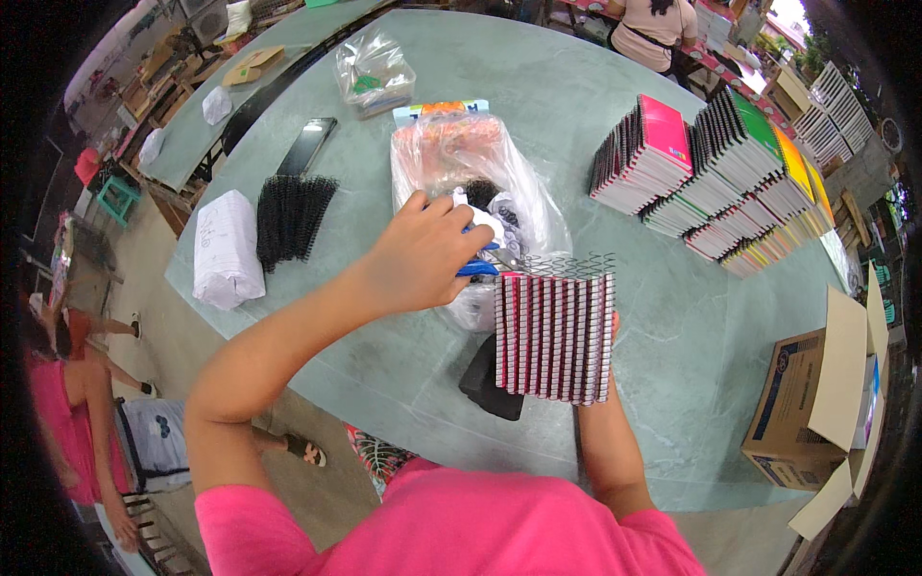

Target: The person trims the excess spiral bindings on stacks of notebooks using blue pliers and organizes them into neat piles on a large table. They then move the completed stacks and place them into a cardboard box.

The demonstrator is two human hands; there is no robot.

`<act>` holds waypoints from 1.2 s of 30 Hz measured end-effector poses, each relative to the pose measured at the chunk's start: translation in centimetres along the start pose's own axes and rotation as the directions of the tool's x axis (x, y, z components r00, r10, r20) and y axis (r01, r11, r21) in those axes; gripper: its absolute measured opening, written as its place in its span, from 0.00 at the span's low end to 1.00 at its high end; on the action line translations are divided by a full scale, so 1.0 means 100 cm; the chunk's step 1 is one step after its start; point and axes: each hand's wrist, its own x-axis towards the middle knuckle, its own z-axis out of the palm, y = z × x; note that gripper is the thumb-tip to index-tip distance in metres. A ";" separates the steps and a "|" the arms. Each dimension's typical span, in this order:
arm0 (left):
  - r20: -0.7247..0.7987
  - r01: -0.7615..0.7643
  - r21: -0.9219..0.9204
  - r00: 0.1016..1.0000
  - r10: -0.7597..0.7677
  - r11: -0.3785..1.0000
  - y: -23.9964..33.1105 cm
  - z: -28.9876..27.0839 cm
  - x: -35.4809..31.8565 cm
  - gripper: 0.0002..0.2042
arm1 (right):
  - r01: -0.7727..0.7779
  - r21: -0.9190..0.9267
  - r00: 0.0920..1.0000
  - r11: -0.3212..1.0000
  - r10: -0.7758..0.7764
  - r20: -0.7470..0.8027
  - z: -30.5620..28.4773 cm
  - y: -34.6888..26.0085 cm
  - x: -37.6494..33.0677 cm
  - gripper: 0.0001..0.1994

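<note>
In my left hand (432,252) is a pair of blue-handled pliers (477,266), fingers wrapped round the handles. Their metal jaws reach the far left corner of a stack of spiral notebooks (554,341). The stack stands with its coil spines toward me, and loose black coil ends (576,263) stick out past its far edge. My right hand (616,326) grips the stack from its right side and below; most of its fingers are hidden. Just beyond my left hand lies an open clear plastic bag (533,197) with white crumpled material and black coils in it.
Piled notebooks (706,178) with pink, green and yellow covers stand far right. An open cardboard box (792,403) is near right. Black coils (293,221), a white wrapped bundle (228,250) and a phone (307,147) lie left. A black object (492,379) lies below the stack. Other people are around.
</note>
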 end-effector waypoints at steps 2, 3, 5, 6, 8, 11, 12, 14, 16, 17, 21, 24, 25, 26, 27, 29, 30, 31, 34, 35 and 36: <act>0.016 0.014 -0.018 1.000 -0.014 1.000 -0.001 -0.001 0.002 0.22 | -0.001 -0.003 1.000 1.000 0.001 -0.001 0.000 0.001 0.002 0.33; 0.023 0.029 -0.039 0.999 -0.028 0.999 -0.002 -0.005 0.002 0.23 | 0.002 -0.003 1.000 1.000 -0.002 -0.002 -0.002 0.000 0.002 0.33; 0.043 0.034 -0.034 0.999 -0.033 0.999 -0.004 -0.007 0.001 0.23 | 0.010 -0.004 1.000 1.000 -0.010 -0.001 -0.003 -0.002 0.006 0.33; 0.055 0.024 -0.008 0.998 -0.023 1.000 -0.004 -0.006 -0.001 0.22 | 0.015 -0.002 1.000 1.000 -0.015 0.002 -0.004 -0.003 0.008 0.33; 0.050 0.015 0.005 0.999 -0.016 1.000 -0.005 -0.002 -0.003 0.22 | 0.013 -0.006 1.000 1.000 -0.013 0.005 -0.005 -0.005 0.011 0.33; 0.003 0.014 -0.026 1.000 -0.014 1.000 -0.008 0.007 -0.002 0.22 | 0.016 -0.005 1.000 1.000 -0.016 0.005 -0.005 -0.005 0.013 0.33; -0.009 0.006 -0.033 1.000 -0.007 0.999 -0.011 0.009 0.000 0.22 | 0.016 -0.012 1.000 1.000 -0.016 0.004 -0.004 -0.005 0.013 0.33; -0.017 -0.016 -0.035 1.000 0.015 0.999 -0.013 0.015 0.002 0.21 | 0.017 -0.017 1.000 1.000 -0.017 0.000 -0.004 -0.004 0.014 0.33; -0.010 -0.047 -0.028 0.999 0.046 0.999 -0.012 0.019 0.005 0.21 | 0.022 -0.024 1.000 0.999 -0.022 -0.006 -0.006 -0.004 0.012 0.33; 0.013 -0.048 -0.034 0.999 0.048 0.998 -0.012 0.019 0.006 0.20 | 0.019 -0.025 1.000 0.999 -0.020 -0.010 -0.007 -0.004 0.011 0.33; 0.177 0.022 -0.048 0.984 -0.013 0.999 -0.015 0.023 0.007 0.18 | 0.023 -0.034 0.999 0.999 -0.024 -0.025 -0.015 -0.004 0.012 0.33; 0.243 0.151 -0.102 0.962 -0.122 0.983 -0.030 0.035 0.000 0.17 | 0.036 -0.055 0.999 0.998 -0.038 -0.033 -0.023 -0.005 0.015 0.33; 0.248 0.197 -0.130 0.955 -0.160 0.972 -0.037 0.036 -0.003 0.16 | 0.033 -0.060 0.999 0.998 -0.035 -0.032 -0.024 -0.005 0.016 0.33; 0.251 0.193 0.001 0.950 -0.187 0.981 -0.047 0.034 -0.004 0.16 | 0.041 -0.072 0.998 0.997 -0.044 -0.038 -0.029 -0.006 0.017 0.33; 0.249 0.184 0.135 0.945 -0.213 0.974 -0.057 0.029 -0.003 0.16 | 0.035 -0.060 0.999 0.998 -0.036 -0.025 -0.024 -0.006 0.017 0.33; 0.183 0.159 0.257 0.961 -0.210 0.953 -0.059 0.024 0.001 0.17 | 0.019 -0.035 1.000 0.999 -0.019 -0.001 -0.013 -0.003 0.018 0.33; 0.121 0.147 0.248 0.976 -0.181 0.957 -0.055 0.022 0.002 0.17 | 0.018 -0.035 1.000 0.999 -0.018 -0.004 -0.012 -0.004 0.017 0.33; 0.060 0.134 0.240 0.986 -0.153 0.961 -0.051 0.020 0.003 0.18 | 0.019 -0.035 1.000 0.999 -0.019 -0.001 -0.011 -0.004 0.017 0.33; 0.129 0.080 -0.076 0.989 -0.070 0.994 -0.024 0.011 0.016 0.19 | 0.016 -0.040 1.000 0.999 -0.017 -0.016 -0.010 -0.003 0.015 0.33; 0.112 0.055 -0.056 0.993 -0.048 0.997 -0.019 0.012 0.017 0.19 | 0.013 -0.040 1.000 0.999 -0.014 -0.012 -0.009 -0.003 0.016 0.33; 0.096 0.030 -0.036 0.995 -0.026 0.999 -0.015 0.016 0.017 0.19 | 0.009 -0.041 1.000 0.999 -0.010 -0.013 -0.009 -0.004 0.016 0.33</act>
